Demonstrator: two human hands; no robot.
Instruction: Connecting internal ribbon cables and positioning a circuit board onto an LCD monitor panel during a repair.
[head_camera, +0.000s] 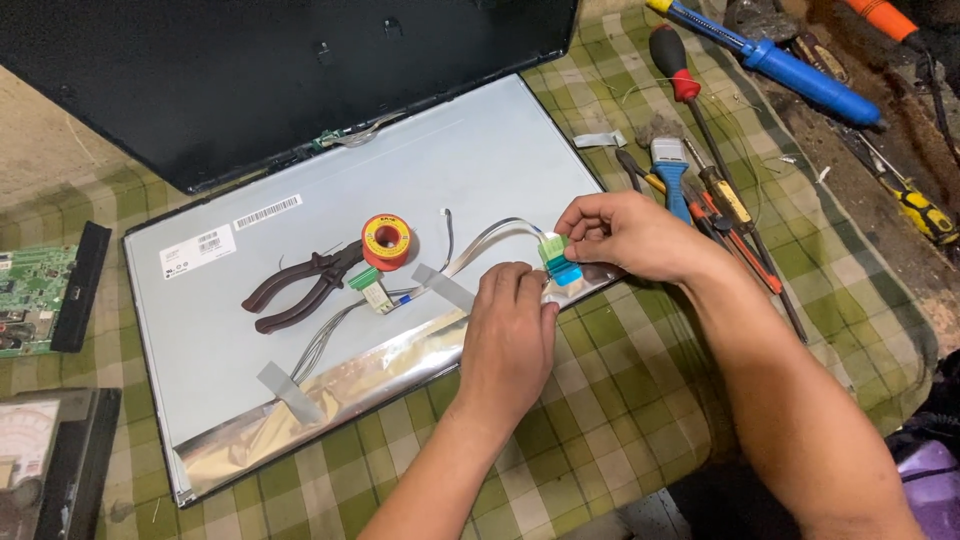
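Observation:
A grey flat display panel (460, 160) lies face down on a green checked cloth. My right hand (630, 235) pinches a small green and blue connector (558, 260) at the panel's lower right edge, where a flat ribbon cable (490, 240) ends. My left hand (508, 335) rests fingers down on the silver foil strip (340, 385) beside that connector, pressing near it. A second green connector (368, 285) with thin wires lies mid-panel, apart from both hands.
Dark red pliers (295, 290) and a red solder spool (386, 240) sit on the panel. A black back cover (250, 70) lies behind. Screwdrivers and a blue brush (670, 165) lie right. A green circuit board (35, 300) and a meter (30, 450) are at the left.

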